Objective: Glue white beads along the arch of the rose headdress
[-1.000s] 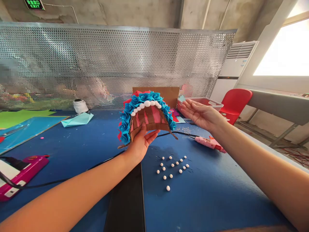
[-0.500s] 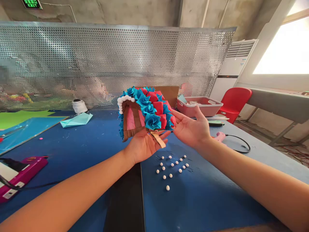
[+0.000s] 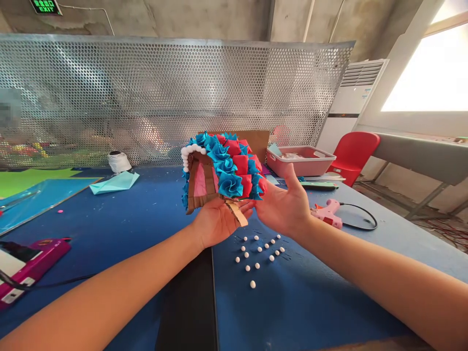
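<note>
Head view: cradling the crown [image 3: 204, 183] from below in the left hand [image 3: 215, 222], curled round its base; steadying the flower side with the open right hand [image 3: 283, 207], above the table [image 3: 109, 229]. Flowers [image 3: 230, 184] and one bead row [image 3: 188, 151] already on; loose beads [image 3: 260, 249] beneath, glue gun [image 3: 329, 213] aside

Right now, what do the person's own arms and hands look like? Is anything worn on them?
Both are bare. The left hand and the right hand have no gloves, and no ring shows on the fingers in view. The left forearm and the right forearm carry no sleeve, watch or bracelet as far as the picture reaches.
</note>
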`<action>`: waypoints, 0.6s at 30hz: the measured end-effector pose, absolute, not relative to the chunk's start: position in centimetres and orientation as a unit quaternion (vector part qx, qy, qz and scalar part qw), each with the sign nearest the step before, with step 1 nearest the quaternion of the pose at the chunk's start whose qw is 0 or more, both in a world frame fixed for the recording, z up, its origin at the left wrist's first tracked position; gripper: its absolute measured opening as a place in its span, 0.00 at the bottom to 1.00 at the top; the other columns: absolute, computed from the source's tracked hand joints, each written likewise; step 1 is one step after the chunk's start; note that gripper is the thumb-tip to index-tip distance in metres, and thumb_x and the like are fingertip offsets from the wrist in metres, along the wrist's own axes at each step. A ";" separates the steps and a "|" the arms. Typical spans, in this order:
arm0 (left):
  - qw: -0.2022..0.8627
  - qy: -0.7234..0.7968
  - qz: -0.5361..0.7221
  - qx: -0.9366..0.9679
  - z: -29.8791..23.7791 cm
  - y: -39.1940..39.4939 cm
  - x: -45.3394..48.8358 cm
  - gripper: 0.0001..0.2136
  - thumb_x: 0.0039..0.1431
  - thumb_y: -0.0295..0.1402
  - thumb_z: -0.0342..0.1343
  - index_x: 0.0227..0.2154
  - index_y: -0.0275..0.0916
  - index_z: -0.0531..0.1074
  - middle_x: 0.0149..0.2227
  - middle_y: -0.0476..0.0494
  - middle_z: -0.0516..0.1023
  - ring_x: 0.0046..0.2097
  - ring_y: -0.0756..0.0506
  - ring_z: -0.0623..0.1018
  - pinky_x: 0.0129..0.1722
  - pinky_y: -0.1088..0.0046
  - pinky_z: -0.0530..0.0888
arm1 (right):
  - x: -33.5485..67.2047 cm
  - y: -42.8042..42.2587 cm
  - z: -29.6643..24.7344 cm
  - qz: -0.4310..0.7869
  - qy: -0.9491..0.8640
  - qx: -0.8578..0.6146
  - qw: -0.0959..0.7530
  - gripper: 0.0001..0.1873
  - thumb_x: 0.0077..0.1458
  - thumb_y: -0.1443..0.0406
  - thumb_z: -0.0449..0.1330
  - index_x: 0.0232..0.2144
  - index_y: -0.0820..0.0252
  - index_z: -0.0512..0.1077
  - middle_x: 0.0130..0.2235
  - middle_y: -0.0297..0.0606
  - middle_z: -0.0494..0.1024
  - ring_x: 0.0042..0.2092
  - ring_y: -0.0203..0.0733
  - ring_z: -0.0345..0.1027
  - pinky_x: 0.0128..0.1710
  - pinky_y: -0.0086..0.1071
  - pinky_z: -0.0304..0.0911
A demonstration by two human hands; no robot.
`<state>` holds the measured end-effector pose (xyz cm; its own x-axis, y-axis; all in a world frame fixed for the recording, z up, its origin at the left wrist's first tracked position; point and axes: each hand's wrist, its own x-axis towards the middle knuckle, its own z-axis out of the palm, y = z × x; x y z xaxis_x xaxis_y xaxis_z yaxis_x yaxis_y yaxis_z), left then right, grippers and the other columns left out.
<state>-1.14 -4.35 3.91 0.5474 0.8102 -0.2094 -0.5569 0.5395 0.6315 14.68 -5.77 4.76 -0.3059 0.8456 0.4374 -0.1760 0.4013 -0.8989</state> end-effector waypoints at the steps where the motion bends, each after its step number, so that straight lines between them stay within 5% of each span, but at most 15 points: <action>1: 0.839 0.252 0.412 0.249 3.9 -4.3 -1.1 0.19 0.59 0.29 0.41 0.51 0.26 0.64 0.44 0.29 0.77 0.46 0.42 0.79 0.46 0.68 0.73 | 14.6 -5.8 4.9 0.535 -0.621 -0.235 0.523 0.47 0.51 0.36 0.26 0.55 0.53 0.64 0.49 0.41 0.75 0.55 0.50 0.63 0.55 0.49 0.57; 5: 0.818 0.249 0.455 0.249 3.5 -3.9 -1.2 0.17 0.62 0.29 0.42 0.52 0.30 0.63 0.42 0.33 0.79 0.45 0.43 0.80 0.46 0.69 0.74 | 14.4 -6.1 6.0 0.660 -0.521 -0.206 0.500 0.43 0.52 0.36 0.32 0.55 0.51 0.65 0.50 0.37 0.75 0.58 0.50 0.61 0.59 0.48 0.51; 13: 0.800 0.257 0.488 0.236 3.5 -3.8 -1.3 0.16 0.63 0.28 0.41 0.52 0.32 0.64 0.34 0.39 0.80 0.39 0.45 0.81 0.39 0.73 0.77 | 15.2 -5.4 6.3 0.655 -0.510 -0.236 0.505 0.38 0.53 0.38 0.38 0.46 0.54 0.72 0.50 0.38 0.76 0.59 0.48 0.60 0.60 0.46 0.53; 18: 0.793 0.269 0.496 0.232 3.6 -4.0 -1.3 0.15 0.62 0.26 0.42 0.49 0.32 0.66 0.34 0.38 0.80 0.37 0.45 0.82 0.37 0.73 0.77 | 15.2 -4.7 5.5 0.644 -0.496 -0.266 0.518 0.19 0.46 0.57 0.64 0.41 0.56 0.74 0.45 0.38 0.78 0.51 0.44 0.69 0.54 0.40 0.62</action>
<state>-1.31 -3.95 3.64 0.3636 0.9105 -0.1970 -0.6611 0.4012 0.6340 15.18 -4.69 5.45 -0.3207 0.9316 0.1710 -0.4036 0.0289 -0.9145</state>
